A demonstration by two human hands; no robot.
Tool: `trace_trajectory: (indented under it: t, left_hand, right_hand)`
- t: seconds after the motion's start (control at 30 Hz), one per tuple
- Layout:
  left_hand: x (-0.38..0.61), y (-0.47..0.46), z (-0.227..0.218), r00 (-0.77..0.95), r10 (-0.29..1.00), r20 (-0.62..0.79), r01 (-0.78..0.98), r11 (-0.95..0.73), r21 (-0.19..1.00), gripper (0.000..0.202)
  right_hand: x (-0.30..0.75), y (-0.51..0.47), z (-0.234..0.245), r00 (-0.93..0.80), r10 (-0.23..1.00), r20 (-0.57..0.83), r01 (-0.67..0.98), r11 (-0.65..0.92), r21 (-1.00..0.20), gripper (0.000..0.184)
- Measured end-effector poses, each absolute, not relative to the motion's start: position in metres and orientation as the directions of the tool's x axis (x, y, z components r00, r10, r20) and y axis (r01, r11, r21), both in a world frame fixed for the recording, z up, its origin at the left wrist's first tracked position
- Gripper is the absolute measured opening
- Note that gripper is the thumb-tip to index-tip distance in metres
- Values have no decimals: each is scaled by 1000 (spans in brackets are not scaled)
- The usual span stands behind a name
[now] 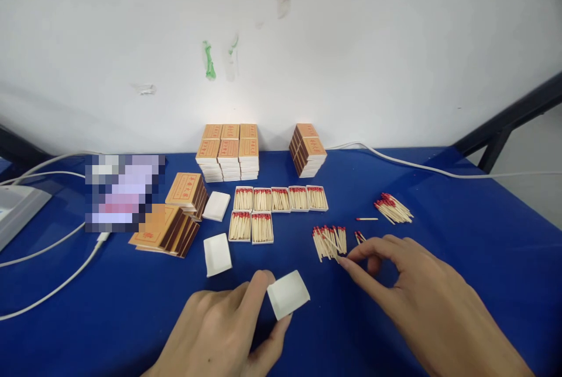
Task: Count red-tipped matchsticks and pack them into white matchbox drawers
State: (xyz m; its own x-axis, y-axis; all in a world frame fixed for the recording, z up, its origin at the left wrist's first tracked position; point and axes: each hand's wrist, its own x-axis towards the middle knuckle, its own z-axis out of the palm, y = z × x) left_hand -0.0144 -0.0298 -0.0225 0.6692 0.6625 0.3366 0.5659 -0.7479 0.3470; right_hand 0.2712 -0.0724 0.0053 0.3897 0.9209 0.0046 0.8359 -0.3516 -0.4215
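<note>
My left hand [232,321] grips a white matchbox tray [288,295] between fingers and thumb, tilted with its bare inside showing. At the near edge of a loose row of red-tipped matches [325,242], my right hand [404,289] has thumb and index finger pinched on the lower end of a match. A few more matches [359,237] show just behind the right fingers. Seven or so filled trays [262,228] stand in two rows beyond my hands. Two more white trays, one nearer [218,255] and one farther [216,206], lie to the left.
Orange matchbox sleeves [162,230] are stacked at the left beside a blurred phone-like device [127,189] and a white cable [65,289]. Boxed stacks [228,151] and a smaller stack [308,150] stand by the wall. A match pile [393,208] and a single match [367,219] lie right.
</note>
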Motion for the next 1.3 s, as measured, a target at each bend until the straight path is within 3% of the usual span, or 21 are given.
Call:
trace_trajectory:
  t: [0.27,0.6,0.77,0.97,1.3]
  left_hand:
    - [-15,-29,-25,662,661,353,565,-750,345,11]
    - [-14,-30,-25,660,657,364,558,-753,349,11]
    - [-15,-29,-23,666,658,350,560,-752,348,11]
    - [-14,-29,-24,669,654,352,557,-755,345,10]
    - [-14,-28,-24,660,660,358,561,-751,349,11]
  right_hand:
    - [261,-68,0,368,928,-55,826,-354,-439,33]
    - [249,-60,1,395,918,34,817,-335,-469,32]
    - [259,-68,2,449,888,103,814,-359,-456,38]
    - [290,-82,3,592,802,77,759,-522,-390,54]
    - [297,-80,-4,564,825,38,774,-512,-373,50]
